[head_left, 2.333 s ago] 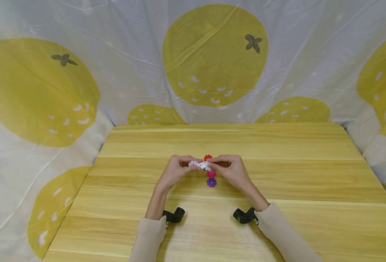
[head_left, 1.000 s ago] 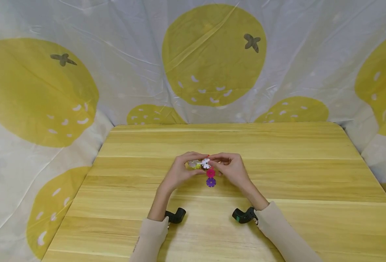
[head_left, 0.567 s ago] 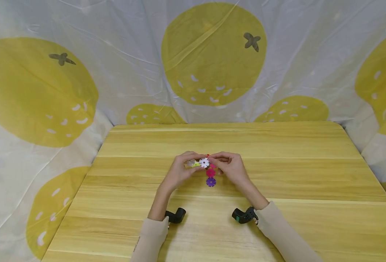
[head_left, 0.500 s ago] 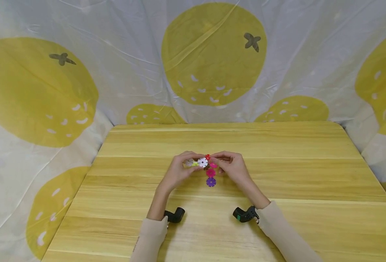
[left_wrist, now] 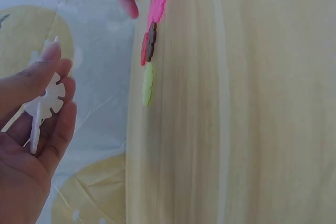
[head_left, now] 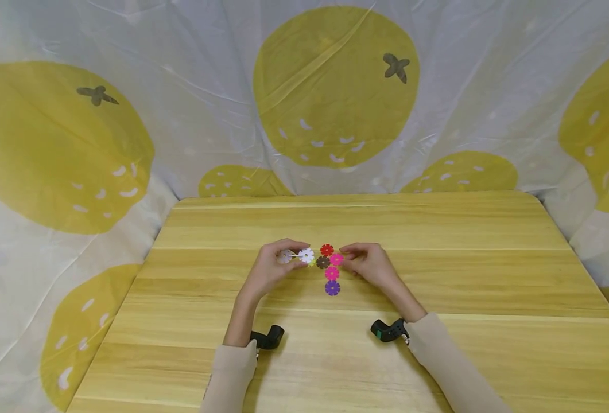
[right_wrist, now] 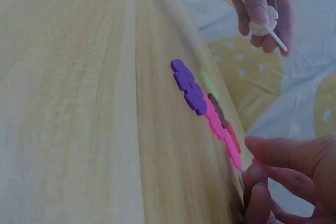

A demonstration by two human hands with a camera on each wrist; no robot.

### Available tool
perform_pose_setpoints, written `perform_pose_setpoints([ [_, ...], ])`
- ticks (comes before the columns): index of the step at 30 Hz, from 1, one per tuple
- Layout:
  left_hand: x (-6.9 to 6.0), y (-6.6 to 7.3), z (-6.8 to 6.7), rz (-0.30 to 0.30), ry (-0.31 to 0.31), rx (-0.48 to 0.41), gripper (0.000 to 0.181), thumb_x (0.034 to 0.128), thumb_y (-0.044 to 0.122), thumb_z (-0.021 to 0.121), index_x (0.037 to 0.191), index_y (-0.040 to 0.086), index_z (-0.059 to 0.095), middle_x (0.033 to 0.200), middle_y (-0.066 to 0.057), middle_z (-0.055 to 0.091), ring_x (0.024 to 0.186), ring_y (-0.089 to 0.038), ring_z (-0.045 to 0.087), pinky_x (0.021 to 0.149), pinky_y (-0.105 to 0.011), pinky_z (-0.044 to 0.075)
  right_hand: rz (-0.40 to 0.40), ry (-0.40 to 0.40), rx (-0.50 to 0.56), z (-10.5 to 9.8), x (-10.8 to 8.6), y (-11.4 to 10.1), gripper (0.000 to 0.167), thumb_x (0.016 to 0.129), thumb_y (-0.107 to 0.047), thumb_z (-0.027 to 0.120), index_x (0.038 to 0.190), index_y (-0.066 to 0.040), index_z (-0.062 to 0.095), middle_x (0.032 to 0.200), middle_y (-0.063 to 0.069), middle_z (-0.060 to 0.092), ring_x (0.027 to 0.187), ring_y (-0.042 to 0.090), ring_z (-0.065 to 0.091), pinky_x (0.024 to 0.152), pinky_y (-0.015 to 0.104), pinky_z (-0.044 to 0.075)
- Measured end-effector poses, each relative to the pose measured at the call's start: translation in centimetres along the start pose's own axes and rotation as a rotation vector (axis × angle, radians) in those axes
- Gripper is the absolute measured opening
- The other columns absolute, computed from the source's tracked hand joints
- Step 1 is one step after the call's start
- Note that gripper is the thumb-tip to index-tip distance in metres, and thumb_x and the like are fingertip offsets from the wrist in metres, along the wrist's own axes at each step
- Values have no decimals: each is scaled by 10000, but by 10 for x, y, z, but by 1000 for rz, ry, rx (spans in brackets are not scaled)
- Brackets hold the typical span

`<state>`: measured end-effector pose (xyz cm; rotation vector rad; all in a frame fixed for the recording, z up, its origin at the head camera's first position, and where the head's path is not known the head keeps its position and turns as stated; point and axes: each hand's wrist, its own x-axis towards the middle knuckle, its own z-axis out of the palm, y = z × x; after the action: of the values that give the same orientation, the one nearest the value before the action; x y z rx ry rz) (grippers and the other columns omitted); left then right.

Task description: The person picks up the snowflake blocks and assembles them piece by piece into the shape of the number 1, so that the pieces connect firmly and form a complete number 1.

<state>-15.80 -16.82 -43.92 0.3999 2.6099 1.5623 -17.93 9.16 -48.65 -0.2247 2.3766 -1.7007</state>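
My left hand (head_left: 269, 268) pinches white snowflake discs (head_left: 306, 255) slotted together at an angle, held above the table. In the left wrist view, the thumb lies across one notched white disc (left_wrist: 51, 98) while another stands edge-on. My right hand (head_left: 370, 265) hovers at the right of the loose discs, fingers loosely bent, holding nothing that I can see. Nearest to it lies a pink disc (head_left: 337, 260). Around that one lie a red disc (head_left: 327, 250), a brown disc (head_left: 323, 262), another pink disc (head_left: 332, 273) and a purple disc (head_left: 332, 288). A yellow-green disc (left_wrist: 148, 84) is partly hidden in the head view.
The discs lie flat, close together, on a wooden table (head_left: 438, 275). Behind it hangs a pale cloth (head_left: 221, 103) printed with yellow fruit. Black wrist-camera mounts (head_left: 270, 337) stick out inward from both sleeves.
The white discs have moved left in my left hand and turned, uncovering the brown and red discs. My right hand has come away from the white discs and shifted slightly right.
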Motion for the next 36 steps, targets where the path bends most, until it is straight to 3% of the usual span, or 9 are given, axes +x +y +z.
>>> perform_pose_setpoints([
  [9,-1,-1,0,-9,0,9,340,852,66,839,1179,139,777,1144,-67,757,1099,-245,669,999,-466,547,-25,53,-270,9,2,-5,312,858,-150,847,1152,-63,789,804,53,704,659,118,552,622,243,426],
  [17,-1,1,0,-12,-26,-10,321,843,70,846,1152,141,793,1182,-57,774,1171,-265,686,1065,-475,523,-5,74,-283,8,0,-7,261,821,-136,880,1046,-60,771,836,53,692,733,140,597,685,248,453],
  [25,-1,2,3,-29,-47,-26,321,848,90,847,1161,138,794,1203,-55,770,1189,-264,680,1044,-456,543,-20,-21,-51,2,0,-8,201,885,17,781,1063,18,687,893,164,723,687,197,725,632,290,618],
  [30,0,0,4,1,-56,-21,314,856,118,847,1165,138,794,1173,-50,777,1140,-241,693,1004,-428,556,-104,-62,106,2,-1,-11,197,933,-41,757,1125,1,744,952,190,766,804,285,776,712,353,643],
  [36,0,0,3,14,-65,-47,275,893,115,815,1167,131,795,1160,-55,776,1088,-207,689,899,-279,569,-175,-67,226,6,-4,-19,185,939,-88,766,1106,-10,757,996,200,773,901,431,761,782,485,629],
])
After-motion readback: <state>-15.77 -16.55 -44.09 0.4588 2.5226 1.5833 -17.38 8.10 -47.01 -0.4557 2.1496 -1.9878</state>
